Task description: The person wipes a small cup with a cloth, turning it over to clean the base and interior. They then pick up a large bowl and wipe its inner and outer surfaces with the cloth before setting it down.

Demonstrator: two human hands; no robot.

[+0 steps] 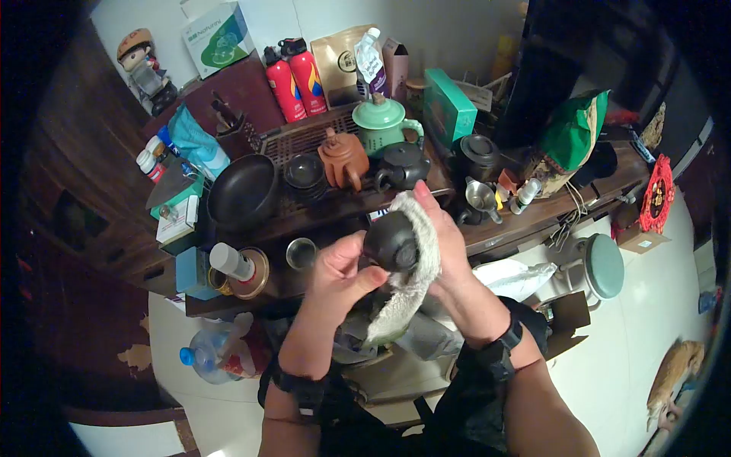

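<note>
In front of my body I hold a small dark round pot (pixel 387 242), tilted, with a circular raised part toward me. My left hand (pixel 343 266) is closed on its left side, the thumb along its lower edge. My right hand (pixel 449 247) presses a pale fluffy towel (pixel 425 247) against the pot's right side, and the towel's end hangs below. Just beyond my hands, a dark teapot (pixel 403 165), a reddish-brown clay teapot (pixel 344 158) and stacked dark bowls (pixel 305 172) stand on a slatted tea tray (pixel 278 145).
A black pan (pixel 244 190), a metal cup (pixel 301 254) and a white-capped jar (pixel 232 263) stand left. Behind is a green lidded pot (pixel 379 126); right are a small metal pitcher (pixel 480 196) and a dark canister (pixel 480 156). A large bottle (pixel 213 356) and a stool (pixel 604 266) stand lower.
</note>
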